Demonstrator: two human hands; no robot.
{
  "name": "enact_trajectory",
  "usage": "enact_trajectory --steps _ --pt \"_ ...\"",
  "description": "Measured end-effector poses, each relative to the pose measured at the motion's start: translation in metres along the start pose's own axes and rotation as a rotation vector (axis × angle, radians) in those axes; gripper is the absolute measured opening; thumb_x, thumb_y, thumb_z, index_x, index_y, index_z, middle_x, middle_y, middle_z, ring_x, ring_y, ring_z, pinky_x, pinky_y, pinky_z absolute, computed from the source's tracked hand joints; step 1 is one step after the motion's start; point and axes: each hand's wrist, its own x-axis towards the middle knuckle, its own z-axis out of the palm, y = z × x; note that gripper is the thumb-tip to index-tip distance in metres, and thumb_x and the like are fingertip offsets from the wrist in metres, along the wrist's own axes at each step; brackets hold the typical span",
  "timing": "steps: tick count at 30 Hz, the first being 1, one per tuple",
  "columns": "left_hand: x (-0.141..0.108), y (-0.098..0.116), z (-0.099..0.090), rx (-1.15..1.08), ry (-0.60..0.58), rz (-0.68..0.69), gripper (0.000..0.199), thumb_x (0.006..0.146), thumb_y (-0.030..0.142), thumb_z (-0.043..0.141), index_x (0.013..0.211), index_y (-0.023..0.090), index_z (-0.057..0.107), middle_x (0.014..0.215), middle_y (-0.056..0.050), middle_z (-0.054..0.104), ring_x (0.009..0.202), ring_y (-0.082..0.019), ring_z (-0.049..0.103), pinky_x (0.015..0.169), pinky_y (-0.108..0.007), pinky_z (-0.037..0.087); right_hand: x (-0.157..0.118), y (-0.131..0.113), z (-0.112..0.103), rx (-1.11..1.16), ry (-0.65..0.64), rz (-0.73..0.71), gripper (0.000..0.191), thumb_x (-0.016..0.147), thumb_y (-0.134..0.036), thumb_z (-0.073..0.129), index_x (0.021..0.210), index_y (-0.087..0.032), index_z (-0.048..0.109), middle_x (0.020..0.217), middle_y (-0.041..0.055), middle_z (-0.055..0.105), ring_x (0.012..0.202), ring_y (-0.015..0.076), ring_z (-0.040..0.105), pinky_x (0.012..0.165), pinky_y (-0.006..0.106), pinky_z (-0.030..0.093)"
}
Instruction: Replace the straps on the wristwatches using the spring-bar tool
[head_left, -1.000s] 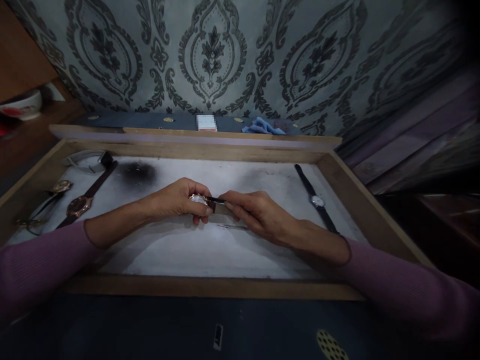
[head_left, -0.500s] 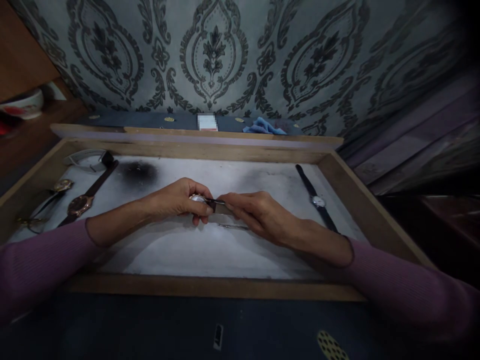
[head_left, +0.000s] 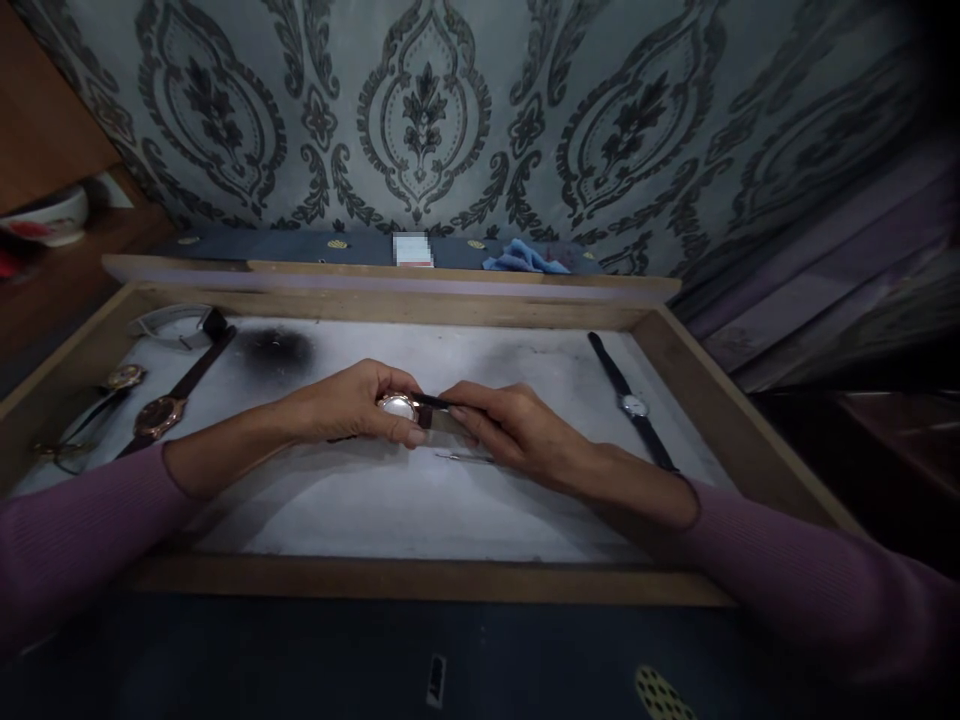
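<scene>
My left hand [head_left: 356,402] is closed around a wristwatch [head_left: 400,407], whose round, pale, shiny face or back is turned up. Part of its dark strap shows beside my thumb. In my right hand [head_left: 517,425] is a thin dark tool [head_left: 431,402], its exact kind unclear. The tool's tip meets the edge of the watch case on the right, though whether it presses in cannot be seen. Below my right fingers, a slim silver tool [head_left: 463,458] lies on the white tray floor, partly hidden by the hand.
A shallow wooden tray [head_left: 420,578] surrounds the work. At its left lie a brown-strapped watch [head_left: 159,417], a grey-banded watch [head_left: 180,326] and a small gold watch [head_left: 126,377]. A dark-strapped watch [head_left: 634,406] lies right. Behind the tray is a blue cloth [head_left: 527,258].
The watch in my left hand has tilted, so more of its round surface shows. My left fingertips beneath it have gone out of sight. The right-hand tool stays at the case edge.
</scene>
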Motion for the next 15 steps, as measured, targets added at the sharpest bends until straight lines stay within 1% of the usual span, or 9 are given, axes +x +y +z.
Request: enact_trajectory --steps 4,7,10,12,15 --pt "-0.003 0.003 0.001 0.001 -0.012 -0.064 0.030 0.058 0.033 0.077 0.076 0.015 0.062 0.058 0.007 0.053 0.051 -0.007 0.041 0.049 -0.020 0.028 0.000 0.002 0.000 -0.009 0.003 -0.017 0.023 0.096 -0.021 0.041 0.105 -0.011 0.060 0.063 -0.0017 0.057 0.052 0.0075 0.050 0.052 0.019 0.037" --pt "-0.004 0.006 0.004 0.026 -0.020 -0.038 0.024 0.064 0.034 0.072 0.075 0.015 0.061 0.056 0.006 0.055 0.049 -0.007 0.038 0.048 -0.021 0.025 0.000 0.002 0.001 0.003 -0.001 -0.009 0.023 0.096 -0.021 0.041 0.107 -0.011 0.059 0.063 -0.0017 0.057 0.051 0.0073 0.050 0.051 0.019 0.037" --pt "-0.005 0.008 0.006 0.048 0.001 -0.021 0.019 0.070 0.034 0.066 0.070 0.015 0.061 0.054 0.006 0.054 0.045 -0.006 0.034 0.046 -0.022 0.022 0.001 0.000 0.001 0.017 -0.002 0.013 0.023 0.097 -0.023 0.041 0.108 -0.011 0.057 0.062 -0.0024 0.056 0.050 0.0073 0.049 0.050 0.019 0.037" --pt "-0.005 0.008 0.008 0.042 0.028 -0.041 0.018 0.070 0.034 0.065 0.070 0.016 0.061 0.054 0.005 0.055 0.045 -0.006 0.036 0.045 -0.022 0.023 0.001 -0.002 0.000 0.043 -0.007 0.038 0.021 0.097 -0.024 0.041 0.107 -0.012 0.055 0.060 -0.0035 0.055 0.048 0.0070 0.048 0.048 0.018 0.036" --pt "-0.003 0.008 0.010 0.016 0.058 -0.076 0.019 0.069 0.033 0.065 0.074 0.016 0.062 0.056 0.004 0.059 0.048 -0.008 0.043 0.047 -0.022 0.027 0.001 -0.004 -0.002 0.111 0.000 0.105 0.020 0.098 -0.026 0.037 0.104 -0.014 0.052 0.059 -0.0044 0.054 0.044 0.0068 0.048 0.047 0.019 0.037"
